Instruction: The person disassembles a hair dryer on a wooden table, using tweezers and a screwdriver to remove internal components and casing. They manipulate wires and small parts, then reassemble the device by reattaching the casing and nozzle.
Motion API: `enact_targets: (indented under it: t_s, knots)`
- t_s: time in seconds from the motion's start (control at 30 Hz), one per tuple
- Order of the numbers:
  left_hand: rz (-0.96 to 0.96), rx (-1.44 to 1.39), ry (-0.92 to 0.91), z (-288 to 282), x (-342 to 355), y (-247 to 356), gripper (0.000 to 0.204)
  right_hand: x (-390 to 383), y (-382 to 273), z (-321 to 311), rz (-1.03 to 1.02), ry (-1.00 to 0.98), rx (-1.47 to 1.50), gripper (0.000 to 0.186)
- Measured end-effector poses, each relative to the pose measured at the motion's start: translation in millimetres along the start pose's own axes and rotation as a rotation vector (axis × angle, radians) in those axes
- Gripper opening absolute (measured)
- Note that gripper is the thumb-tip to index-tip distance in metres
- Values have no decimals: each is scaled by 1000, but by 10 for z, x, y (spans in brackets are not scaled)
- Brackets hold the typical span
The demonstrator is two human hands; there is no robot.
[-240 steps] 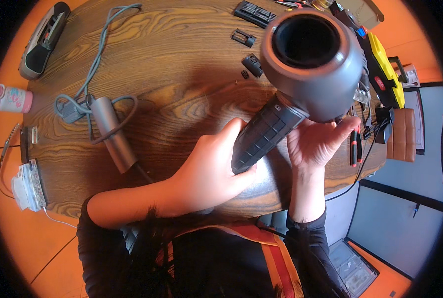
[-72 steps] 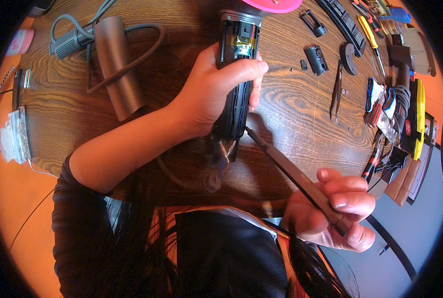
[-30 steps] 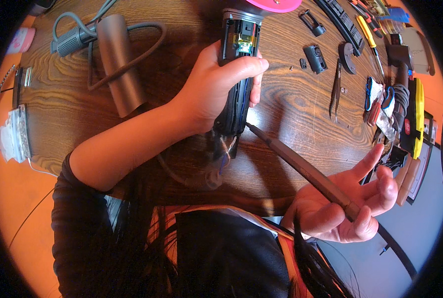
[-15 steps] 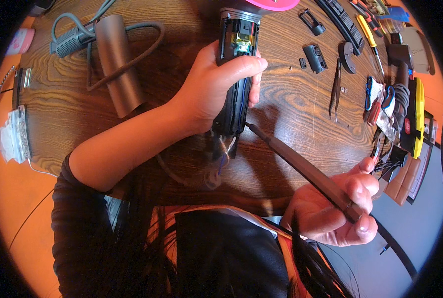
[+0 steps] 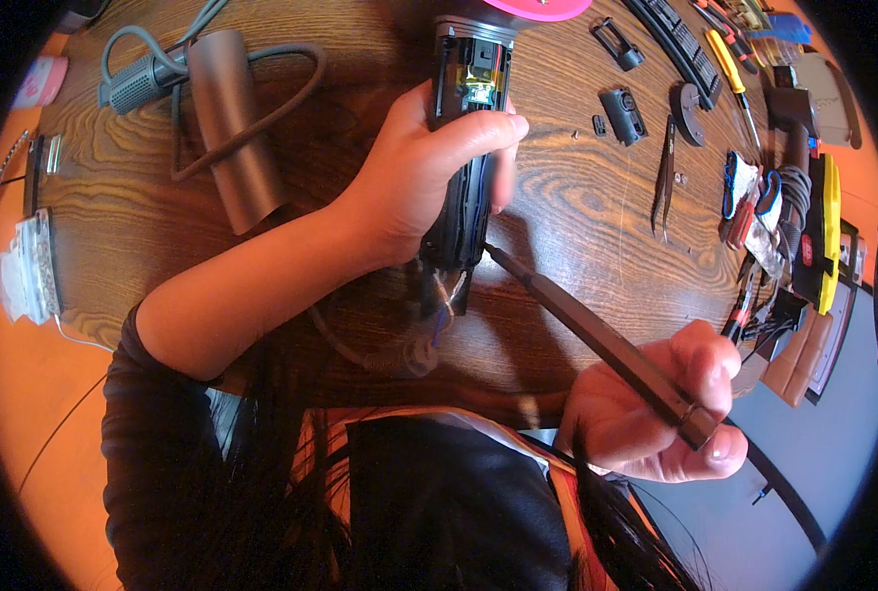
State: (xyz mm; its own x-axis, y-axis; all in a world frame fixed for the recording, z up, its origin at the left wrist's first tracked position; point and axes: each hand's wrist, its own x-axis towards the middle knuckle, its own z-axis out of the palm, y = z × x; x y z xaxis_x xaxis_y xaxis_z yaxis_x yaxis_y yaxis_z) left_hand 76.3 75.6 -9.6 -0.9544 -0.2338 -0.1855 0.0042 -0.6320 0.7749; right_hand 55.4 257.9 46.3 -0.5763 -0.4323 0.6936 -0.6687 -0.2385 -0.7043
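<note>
My left hand (image 5: 429, 163) is wrapped round the bare black handle of a hair dryer (image 5: 461, 202), thumb across its front. A small lit circuit board (image 5: 479, 91) shows in the handle's upper part, below a pink-edged head (image 5: 542, 8). Loose wires (image 5: 446, 294) come out of the lower end. A dark pen-shaped screwdriver (image 5: 606, 340) slants up from my right hand (image 5: 660, 404), whose fingers close round its back end. Its tip meets the right side of the handle near the bottom; whether it sits in a screw is too small to tell.
On the wooden table (image 5: 577, 256), a bronze tube (image 5: 237, 133) and a grey cord with a plug block (image 5: 146, 87) lie left. To the right are small black parts (image 5: 623, 115), tweezers (image 5: 664, 177), a yellow-handled screwdriver (image 5: 726, 61) and a keyboard (image 5: 672, 44). A bag (image 5: 27, 266) stands far left.
My right hand's fingers have shifted on the back end of the screwdriver, curling in closer. The screwdriver's back end moved slightly left; its tip and my left hand stayed nearly still.
</note>
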Motion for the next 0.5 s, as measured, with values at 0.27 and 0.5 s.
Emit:
enact_targets:
  t_s: [0.27,0.5]
  knots:
    - [-2,-23,2,12,-4,1,16,5,9,14,-31,67,-102,53]
    - [-1,-50,-12,11,-5,-6,16,3,25,37,-65,77,4,55]
